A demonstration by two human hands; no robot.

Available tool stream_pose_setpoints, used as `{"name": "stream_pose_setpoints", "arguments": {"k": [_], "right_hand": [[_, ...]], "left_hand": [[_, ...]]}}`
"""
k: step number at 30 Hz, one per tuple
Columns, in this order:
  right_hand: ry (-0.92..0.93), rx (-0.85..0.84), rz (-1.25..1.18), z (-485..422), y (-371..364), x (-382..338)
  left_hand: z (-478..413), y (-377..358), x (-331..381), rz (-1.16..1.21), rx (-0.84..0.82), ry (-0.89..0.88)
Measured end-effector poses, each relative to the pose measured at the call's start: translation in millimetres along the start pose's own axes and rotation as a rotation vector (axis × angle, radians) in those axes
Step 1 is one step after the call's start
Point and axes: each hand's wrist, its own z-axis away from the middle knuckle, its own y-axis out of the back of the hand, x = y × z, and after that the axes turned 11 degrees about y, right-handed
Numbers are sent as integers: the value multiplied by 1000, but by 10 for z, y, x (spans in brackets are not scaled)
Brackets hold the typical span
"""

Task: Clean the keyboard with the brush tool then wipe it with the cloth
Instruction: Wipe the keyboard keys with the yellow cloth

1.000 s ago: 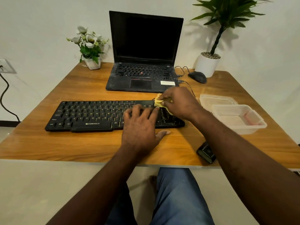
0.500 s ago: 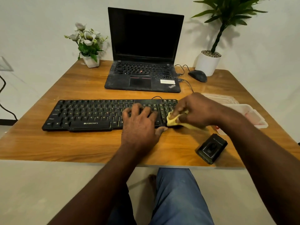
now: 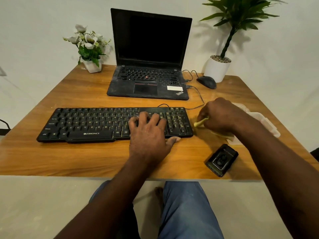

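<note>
Left hand flat, fingers spread, pressing the right-side keys of my black Zebronics keyboard. Right hand clutches the yellow cloth just beside the keyboard's right end. Translucent plastic container behind my wrist, contents hidden. Boxy black brush tool near the wood-grain table edge.

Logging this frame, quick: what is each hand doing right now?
Left hand: open, fingers resting on the keyboard.
Right hand: grips the yellow cloth beside the keyboard.
</note>
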Motion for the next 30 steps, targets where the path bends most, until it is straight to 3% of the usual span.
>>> {"name": "stream_pose_setpoints", "arguments": {"k": [5,9,17,19,28,30], "right_hand": [[34,337,-136,-303,-22,-225],[207,213,-100,-597,-191,-494],[-66,293,-26,-365,-144,-129],[-34,303,-45,-254,-151,-175],[75,-22,83,318,-2,-576],[66,21,57,306,37,-586]], "left_hand": [[9,6,11,-4,-13,4],[18,24,9,0,-35,18],[10,-9,-8,16,-26,32],[12,-16,-9,15,-24,33],[13,-1,-11,25,-31,31],[19,-2,-9,31,-29,32]]}}
